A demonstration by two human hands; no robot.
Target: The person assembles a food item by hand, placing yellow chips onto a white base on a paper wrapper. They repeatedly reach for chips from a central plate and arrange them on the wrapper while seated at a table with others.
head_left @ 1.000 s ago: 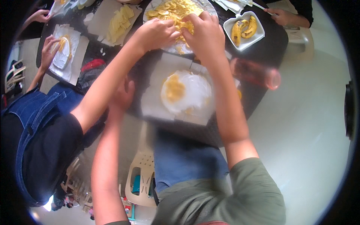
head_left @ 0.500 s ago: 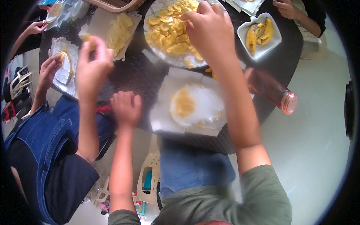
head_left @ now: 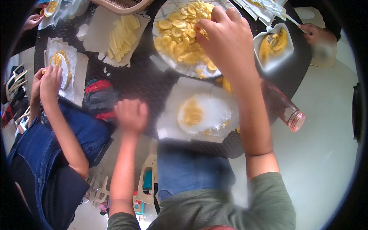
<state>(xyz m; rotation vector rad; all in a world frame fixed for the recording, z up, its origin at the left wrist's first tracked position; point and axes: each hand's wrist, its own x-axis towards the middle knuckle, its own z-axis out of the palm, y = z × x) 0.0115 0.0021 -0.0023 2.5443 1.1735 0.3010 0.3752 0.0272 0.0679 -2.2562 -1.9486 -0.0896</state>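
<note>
Maybe picking banana slices (head_left: 178,32) with right hand (head_left: 230,42) bent and left hand (head_left: 132,116) curled aside, can't tell if holding anything, next needing soft pinching.

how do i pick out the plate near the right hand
On the dark table, look just beyond the white sheet at the near edge. There, beneath the right hand, sits a pale plate. Unlike the squarish white dish of whole bananas on its right, it is round and heaped with yellow slices.

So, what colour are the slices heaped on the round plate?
The slices are yellow, some paler; the head view shows them best.
</note>
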